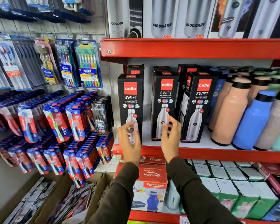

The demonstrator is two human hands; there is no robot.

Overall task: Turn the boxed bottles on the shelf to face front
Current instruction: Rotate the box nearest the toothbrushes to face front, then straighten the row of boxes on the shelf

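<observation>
Three black "cello SWIFT" bottle boxes stand upright at the front of the red shelf (217, 155), fronts toward me: the left box (130, 101), the middle box (164, 97) and the right box (199, 104). More black boxes stand behind them, partly hidden; one behind the right box (183, 88) shows its side. My left hand (129, 143) hovers in front of the left box's lower part, fingers apart, holding nothing. My right hand (170, 138) is raised in front of the middle box's lower right, fingers spread and empty.
Loose peach (228, 117), blue (252, 122) and pale bottles fill the shelf's right. Boxed Modware bottles (162, 18) stand on the shelf above. Toothbrush packs (87, 65) hang on the left wall. Red Rishabh boxes (152, 177) and white-green boxes sit on the shelf below.
</observation>
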